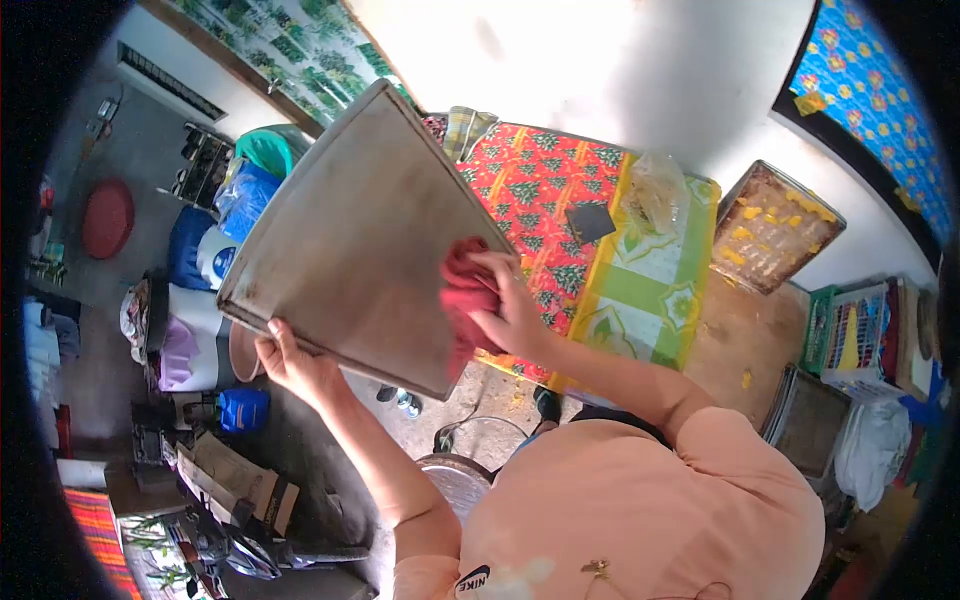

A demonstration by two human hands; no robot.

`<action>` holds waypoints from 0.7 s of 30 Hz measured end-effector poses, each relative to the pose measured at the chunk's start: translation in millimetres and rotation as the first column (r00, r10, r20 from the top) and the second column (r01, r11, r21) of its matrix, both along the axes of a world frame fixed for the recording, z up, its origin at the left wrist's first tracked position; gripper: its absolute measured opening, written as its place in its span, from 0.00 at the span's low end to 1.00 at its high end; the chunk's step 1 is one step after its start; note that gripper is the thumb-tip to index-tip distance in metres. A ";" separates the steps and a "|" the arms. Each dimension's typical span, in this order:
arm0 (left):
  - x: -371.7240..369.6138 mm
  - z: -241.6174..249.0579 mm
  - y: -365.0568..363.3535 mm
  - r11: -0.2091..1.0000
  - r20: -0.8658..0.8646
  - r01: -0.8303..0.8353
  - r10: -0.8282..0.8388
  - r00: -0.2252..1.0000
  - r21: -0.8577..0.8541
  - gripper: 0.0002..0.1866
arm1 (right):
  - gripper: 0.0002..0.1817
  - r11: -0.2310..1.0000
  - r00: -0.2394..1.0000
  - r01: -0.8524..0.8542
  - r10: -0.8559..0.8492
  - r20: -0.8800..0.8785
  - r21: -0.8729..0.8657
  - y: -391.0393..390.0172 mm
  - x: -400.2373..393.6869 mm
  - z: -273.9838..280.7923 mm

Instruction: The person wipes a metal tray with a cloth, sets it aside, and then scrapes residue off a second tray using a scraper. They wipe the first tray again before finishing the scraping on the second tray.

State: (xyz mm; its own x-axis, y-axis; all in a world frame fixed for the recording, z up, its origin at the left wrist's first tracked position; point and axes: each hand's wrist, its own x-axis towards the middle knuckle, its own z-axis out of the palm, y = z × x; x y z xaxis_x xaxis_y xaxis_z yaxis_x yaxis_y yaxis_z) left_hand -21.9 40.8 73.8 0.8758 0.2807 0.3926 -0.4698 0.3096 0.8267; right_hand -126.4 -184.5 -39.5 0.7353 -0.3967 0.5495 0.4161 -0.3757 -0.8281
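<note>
A large grey metal tray [350, 230] is held up and tilted in front of me. My left hand [298, 368] grips its lower left edge, with the thumb on the face and the other fingers partly hidden by the rim. Against the tray's right part, my right hand [510, 310] holds a crumpled dark red cloth [468, 295], its fingers bent over the cloth. Behind the tray is a table with a red patterned cover [540, 180] and a green and white cover [640, 320].
On the table lie a dark square item [590, 222] and a clear plastic bag [655, 195]. A stained tray [776, 228] leans by the wall at right. Baskets [850, 330] stand farther right. At left are a blue container [243, 410] and cardboard [235, 485] on the floor.
</note>
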 end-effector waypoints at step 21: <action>-93.1 44.7 17.8 0.902 0.018 -0.387 0.391 0.920 0.189 0.12 | 0.24 0.926 0.971 0.199 -0.231 0.065 0.322 -19.9 128.7 66.3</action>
